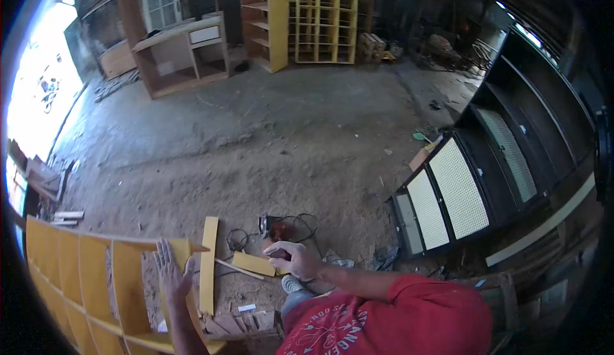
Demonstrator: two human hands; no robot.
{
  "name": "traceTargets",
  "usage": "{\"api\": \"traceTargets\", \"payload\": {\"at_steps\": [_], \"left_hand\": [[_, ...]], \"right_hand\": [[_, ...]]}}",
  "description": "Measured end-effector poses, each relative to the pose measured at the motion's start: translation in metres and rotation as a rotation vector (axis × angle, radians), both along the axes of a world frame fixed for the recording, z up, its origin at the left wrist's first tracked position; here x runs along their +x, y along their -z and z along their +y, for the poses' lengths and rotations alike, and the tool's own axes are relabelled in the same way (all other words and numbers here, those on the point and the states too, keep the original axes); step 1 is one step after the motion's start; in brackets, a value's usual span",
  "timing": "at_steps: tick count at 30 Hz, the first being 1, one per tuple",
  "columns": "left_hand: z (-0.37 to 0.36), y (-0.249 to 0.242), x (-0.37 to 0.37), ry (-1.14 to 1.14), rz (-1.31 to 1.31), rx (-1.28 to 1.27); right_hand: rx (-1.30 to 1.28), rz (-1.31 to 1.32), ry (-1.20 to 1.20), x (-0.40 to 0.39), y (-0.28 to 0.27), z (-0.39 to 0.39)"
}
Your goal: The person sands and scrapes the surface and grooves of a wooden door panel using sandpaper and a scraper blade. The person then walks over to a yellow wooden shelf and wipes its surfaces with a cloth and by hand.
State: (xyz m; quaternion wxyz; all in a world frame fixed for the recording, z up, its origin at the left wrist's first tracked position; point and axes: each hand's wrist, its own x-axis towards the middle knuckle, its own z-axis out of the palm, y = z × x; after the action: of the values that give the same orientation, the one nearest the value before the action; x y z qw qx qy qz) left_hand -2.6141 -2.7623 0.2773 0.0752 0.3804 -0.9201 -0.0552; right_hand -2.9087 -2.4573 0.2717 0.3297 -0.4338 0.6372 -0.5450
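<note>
My left hand [173, 272] lies with its fingers stretched out against the edge of a yellow shelf unit [89, 262] with several compartments. In my right hand [299, 260], the fingers are bent around a small dark brown block [277, 253], whose exact kind I cannot make out. Below that hand, a short yellow board [253, 263] lies on the ground. Between the hands lies a long yellow board [208, 265]. A power tool with a dark and reddish body [276, 228] and a black cable sits just beyond my right hand.
On the right leans a black cabinet [505, 144] with woven-panel doors [457, 189]. At the back stand a wooden desk unit [182, 57], a yellow bookcase [272, 29] and a tall yellow rack [324, 16]. Wood scraps [240, 323] lie near my feet on the dusty floor [256, 157].
</note>
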Motion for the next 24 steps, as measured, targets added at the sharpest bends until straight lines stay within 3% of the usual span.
{"api": "traceTargets", "payload": {"at_steps": [3,6,9,12,15,18,22,24], "left_hand": [[-0.030,-0.021,-0.040,0.014,0.023,0.088],[-0.074,0.014,-0.056,0.119,0.175,-0.172],[-0.088,0.010,-0.062,0.002,-0.001,0.027],[-0.070,-0.009,-0.071,0.069,0.175,0.000],[-0.085,0.031,-0.059,-0.041,0.291,0.095],[-0.086,0.035,-0.066,0.113,0.481,-0.116],[-0.099,0.058,-0.044,0.080,0.367,-0.171],[-0.095,0.026,-0.052,-0.013,0.153,-0.051]], "right_hand": [[-0.045,0.046,0.039,-0.016,-0.020,-0.030],[-0.027,0.048,0.043,-0.027,-0.032,-0.057],[-0.117,0.067,0.001,-0.032,-0.027,-0.089],[-0.101,0.082,-0.044,-0.048,-0.044,-0.101],[-0.072,0.004,0.008,-0.057,-0.022,-0.095],[0.017,0.085,0.067,-0.091,-0.017,-0.078],[-0.009,0.007,0.208,-0.135,-0.006,-0.071],[-0.010,-0.118,0.193,-0.158,0.000,-0.080]]}}
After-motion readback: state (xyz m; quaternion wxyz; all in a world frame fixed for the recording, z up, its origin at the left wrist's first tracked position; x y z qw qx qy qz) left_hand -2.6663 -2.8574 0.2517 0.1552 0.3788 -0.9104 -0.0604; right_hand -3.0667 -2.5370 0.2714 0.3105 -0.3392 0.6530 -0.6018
